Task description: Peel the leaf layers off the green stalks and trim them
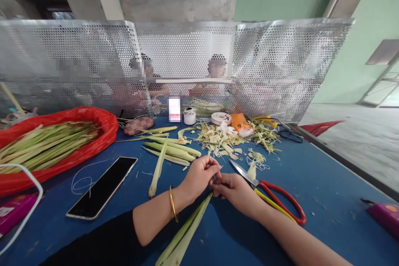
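Long pale-green strips that look like corn husk [190, 232] run from the near table edge up to my fingers. At their narrow end my right hand [232, 191] is closed in a pinch. Just above it, touching it, my left hand [199, 174] with a gold bangle [173, 203] has thumb and fingers pressed together; what it pinches is hidden. Beside my right hand lie scissors [280, 199] with red and yellow handles, blades pointing away. More husk pieces [173, 151] lie beyond my left hand, one separate strip [158, 168] nearer.
A phone [102, 187] and loose white thread [82, 183] lie left, near a red bag [107, 126] of long leaves. Husk scraps [215, 137], a tape roll [221, 118] and a white container [189, 116] sit before a perforated metal screen [187, 41]. People sit behind it.
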Demonstrator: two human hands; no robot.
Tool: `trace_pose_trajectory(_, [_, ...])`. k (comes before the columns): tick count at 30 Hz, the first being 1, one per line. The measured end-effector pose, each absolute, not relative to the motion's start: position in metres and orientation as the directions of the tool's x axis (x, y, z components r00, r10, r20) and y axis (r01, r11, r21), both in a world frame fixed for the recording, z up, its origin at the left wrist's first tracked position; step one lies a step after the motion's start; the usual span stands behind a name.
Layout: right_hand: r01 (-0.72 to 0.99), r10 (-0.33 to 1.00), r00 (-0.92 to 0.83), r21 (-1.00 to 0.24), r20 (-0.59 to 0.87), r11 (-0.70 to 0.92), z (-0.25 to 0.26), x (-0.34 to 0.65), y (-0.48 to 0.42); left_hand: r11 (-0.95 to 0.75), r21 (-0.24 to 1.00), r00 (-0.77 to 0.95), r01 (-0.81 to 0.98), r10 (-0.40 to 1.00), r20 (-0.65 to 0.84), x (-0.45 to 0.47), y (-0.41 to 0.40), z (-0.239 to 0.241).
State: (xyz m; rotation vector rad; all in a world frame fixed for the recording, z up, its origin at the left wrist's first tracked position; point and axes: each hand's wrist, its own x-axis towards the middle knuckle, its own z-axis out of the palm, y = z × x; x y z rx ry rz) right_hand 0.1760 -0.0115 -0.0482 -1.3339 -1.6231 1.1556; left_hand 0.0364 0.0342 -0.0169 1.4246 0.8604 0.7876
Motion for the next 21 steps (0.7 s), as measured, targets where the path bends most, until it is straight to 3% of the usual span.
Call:
trace_pose_trajectory(4, [0.321, 0.982, -0.182, -0.947, -0.057, 0.005, -0.047, 0.175, -0.011, 0.080, 0.997, 0.284, -0.001, 0.956, -0.076, 0.033, 0.039, -0.026])
trace_pose_trajectory(7, [0.310, 0.981, -0.172, -0.950, -0.091, -0.034, -0.046, 0.174, -0.011, 0.064, 0.988, 0.152, 0.143, 0.985, -0.086, 0.028, 0.042, -0.033])
trace_pose_trajectory(14, [0.364, 0.981, -0.182, -0.931, -0.060, 0.010, -0.042, 0.175, -0.014, -0.049, 0.850, 0.348, 0.524, 0.923, -0.162, 0.022, 0.036, -0.024])
trace_pose_trajectory(21, [0.444, 0.977, -0.213, -0.889, 0.015, 0.111, -0.043, 0.176, -0.017, 0.133, 0.938, 0.318, 0.320, 0.918, -0.239, 0.026, 0.033, -0.024])
